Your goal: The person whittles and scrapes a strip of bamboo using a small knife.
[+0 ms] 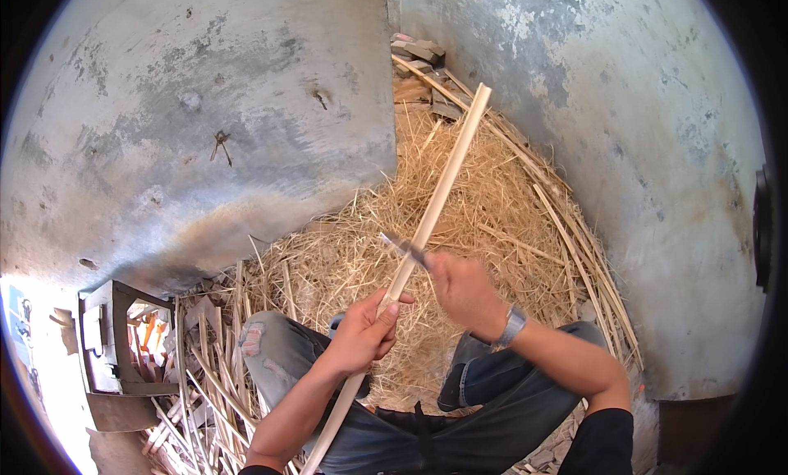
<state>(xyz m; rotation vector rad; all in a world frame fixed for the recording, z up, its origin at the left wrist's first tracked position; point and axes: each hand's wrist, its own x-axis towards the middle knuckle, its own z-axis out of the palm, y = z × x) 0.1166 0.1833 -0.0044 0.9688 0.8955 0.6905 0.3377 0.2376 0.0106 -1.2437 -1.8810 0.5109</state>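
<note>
Left hand (367,331) of mine was closed round the strip (447,179), thumb lying along it and fingers wrapped about its lower half. Right hand (464,293) was a fist on the knife (399,245), just to the right of the strip; the handle was mostly hidden inside my grip. Pale, long and slim, the strip slanted in front of me, its far end up and to the right, its near end running down over my lap and out of view.

Beyond the strip on the left stood the left wall (205,105), grey and stained; well to its right rose the right wall (657,146), patchy and flaking. Under the strip spread the shavings (509,212), straw-coloured and tangled. My jeans (492,438), dark, with a torn left knee, lay folded on both sides of the strip's lower part. Right of the strip, poles (603,286) curved along the foot of the wall. Left of its near end lay sticks (226,393) in a loose heap, and farther left stood a dark frame (148,388). Near the strip's far end, slightly left, bricks (423,52) were piled.

Smaller still, the knife's blade crossed the strip just above my left hand; whether its edge touched the wood, I could not tell. Smallest was the watch (514,325) on my right wrist, right of the strip.
</note>
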